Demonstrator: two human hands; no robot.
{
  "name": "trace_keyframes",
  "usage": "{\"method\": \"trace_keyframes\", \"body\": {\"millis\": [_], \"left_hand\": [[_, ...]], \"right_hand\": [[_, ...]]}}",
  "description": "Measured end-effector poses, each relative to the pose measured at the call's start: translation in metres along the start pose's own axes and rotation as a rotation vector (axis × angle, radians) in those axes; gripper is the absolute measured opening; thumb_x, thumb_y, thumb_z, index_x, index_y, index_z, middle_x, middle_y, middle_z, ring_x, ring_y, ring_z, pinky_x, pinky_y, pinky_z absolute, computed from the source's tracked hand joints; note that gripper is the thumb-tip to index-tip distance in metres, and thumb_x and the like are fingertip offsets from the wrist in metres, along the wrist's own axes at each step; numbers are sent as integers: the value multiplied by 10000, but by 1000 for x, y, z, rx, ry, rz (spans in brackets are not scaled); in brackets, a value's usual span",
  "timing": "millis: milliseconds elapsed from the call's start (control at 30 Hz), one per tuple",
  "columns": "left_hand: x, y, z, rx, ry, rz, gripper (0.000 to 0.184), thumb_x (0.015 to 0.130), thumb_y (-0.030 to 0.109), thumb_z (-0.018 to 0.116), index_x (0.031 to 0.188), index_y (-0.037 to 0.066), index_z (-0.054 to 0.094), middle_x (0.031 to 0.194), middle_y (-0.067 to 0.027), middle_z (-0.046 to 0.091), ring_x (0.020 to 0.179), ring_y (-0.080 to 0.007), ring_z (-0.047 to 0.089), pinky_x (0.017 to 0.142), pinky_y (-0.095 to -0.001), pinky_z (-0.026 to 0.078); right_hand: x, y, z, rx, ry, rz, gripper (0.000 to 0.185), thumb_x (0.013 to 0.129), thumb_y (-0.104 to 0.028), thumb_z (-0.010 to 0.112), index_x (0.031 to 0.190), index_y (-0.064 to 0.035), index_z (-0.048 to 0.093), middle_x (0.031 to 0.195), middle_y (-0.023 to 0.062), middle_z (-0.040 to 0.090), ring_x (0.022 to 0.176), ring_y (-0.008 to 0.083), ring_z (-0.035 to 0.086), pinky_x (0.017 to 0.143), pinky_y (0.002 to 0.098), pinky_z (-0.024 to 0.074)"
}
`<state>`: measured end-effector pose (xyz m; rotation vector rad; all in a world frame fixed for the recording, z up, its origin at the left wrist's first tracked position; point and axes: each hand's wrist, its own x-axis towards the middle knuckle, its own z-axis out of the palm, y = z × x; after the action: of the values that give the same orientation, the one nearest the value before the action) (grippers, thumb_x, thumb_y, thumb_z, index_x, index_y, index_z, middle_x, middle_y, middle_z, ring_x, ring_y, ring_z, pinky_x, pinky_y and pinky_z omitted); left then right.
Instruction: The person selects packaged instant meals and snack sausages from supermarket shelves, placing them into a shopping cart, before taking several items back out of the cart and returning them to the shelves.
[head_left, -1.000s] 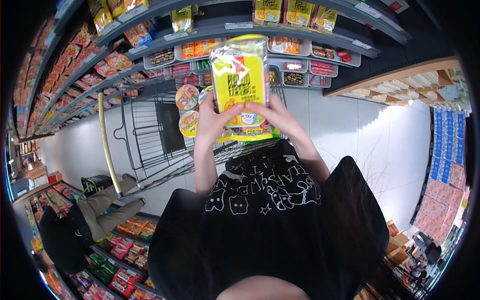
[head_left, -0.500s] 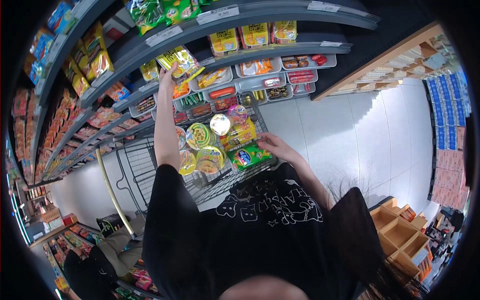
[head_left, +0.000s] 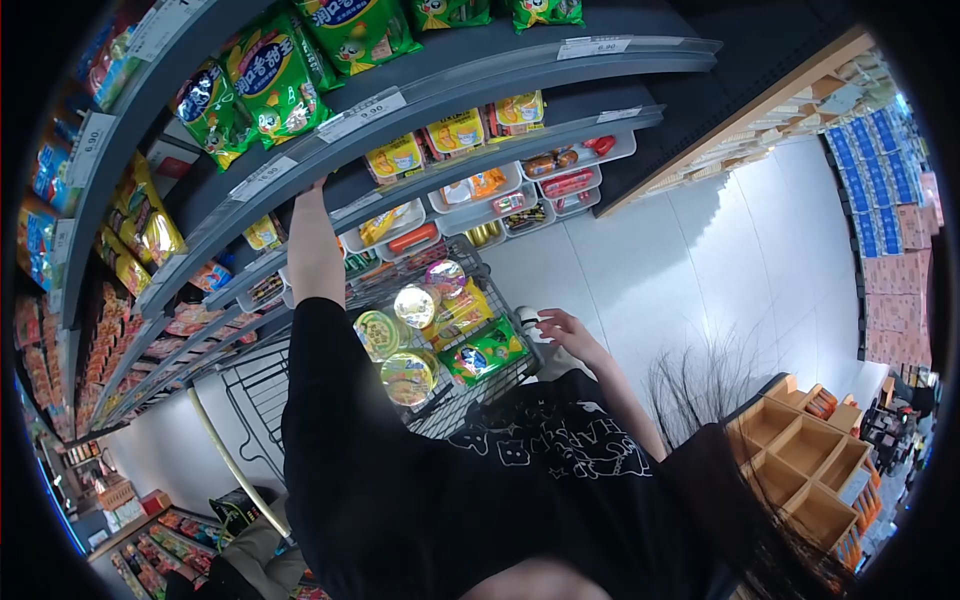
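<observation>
My left hand (head_left: 314, 197) reaches in below the edge of a grey shelf (head_left: 420, 95). Its fingers are hidden there, so what they hold, if anything, does not show. Yellow packs (head_left: 455, 132) stand on that level to the right, and a small yellow pack (head_left: 263, 233) to the left. My right hand (head_left: 566, 334) hangs with fingers apart, just right of the wire shopping cart (head_left: 500, 285). In the cart are a green bag (head_left: 487, 352), a yellow pack (head_left: 462, 312) and several round tubs such as a yellow-lidded one (head_left: 408, 378).
Green snack bags (head_left: 270, 85) fill the shelf above. White trays (head_left: 480, 188) of packaged sausages sit low behind the cart. Wooden cubby boxes (head_left: 800, 440) stand at the right, stacked blue packs (head_left: 872, 190) farther off. A seated or crouching person's trousers (head_left: 255, 560) show at lower left.
My left hand, which held a yellow pack in front of the shelf, has moved inside it and out of sight. My right hand has left the cart's edge. The view has shifted.
</observation>
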<state>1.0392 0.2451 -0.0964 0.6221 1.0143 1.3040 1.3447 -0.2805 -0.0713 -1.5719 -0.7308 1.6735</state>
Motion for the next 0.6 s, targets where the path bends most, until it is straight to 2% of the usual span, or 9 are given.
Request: {"method": "trace_keyframes", "body": {"millis": [67,100,200,400,467,600], "left_hand": [[5,-3,-5,10,6,-15,420,769,157,595,1145,87,422,1181,-59,445,1059,-181,451,874,-357,379],[7,-4,-6,15,6,-20,423,768,158,596,1147,88,420,1184,-59,443,1060,-182,450,875,-356,379],[8,-8,-7,40,-2,-34,434,766,163,598,1153,88,416,1191,-58,437,1064,-186,447,876,-355,376],[11,-13,-14,84,-17,-57,454,763,171,603,1165,90,407,1207,-56,424,1070,-192,442,879,-354,371],[9,-15,-18,114,-24,-56,461,761,174,604,1168,90,404,1212,-55,419,1072,-194,440,880,-353,369],[11,-22,-29,201,-56,-74,475,759,179,607,1176,91,399,1222,-54,410,1077,-199,437,882,-352,366]], "right_hand": [[5,6,-2,-7,-68,-84,393,837,-269,494,1166,-70,415,1028,56,548,891,134,531,683,245,428],[4,6,-2,-7,-67,-80,393,837,-269,494,1166,-70,415,1028,56,548,891,134,531,683,245,428],[1,9,-1,-48,-45,23,365,838,-229,470,1164,-73,418,1022,60,550,894,137,536,673,241,428],[8,22,5,-98,-46,-18,353,807,-133,433,1153,-63,426,996,69,558,879,139,543,689,239,434],[14,32,9,-106,-65,-119,361,789,-100,436,1146,-48,426,991,77,559,883,143,543,727,252,438],[13,34,10,-108,-33,-66,339,781,-106,485,1110,-32,452,935,90,577,851,157,559,747,270,443]]}}
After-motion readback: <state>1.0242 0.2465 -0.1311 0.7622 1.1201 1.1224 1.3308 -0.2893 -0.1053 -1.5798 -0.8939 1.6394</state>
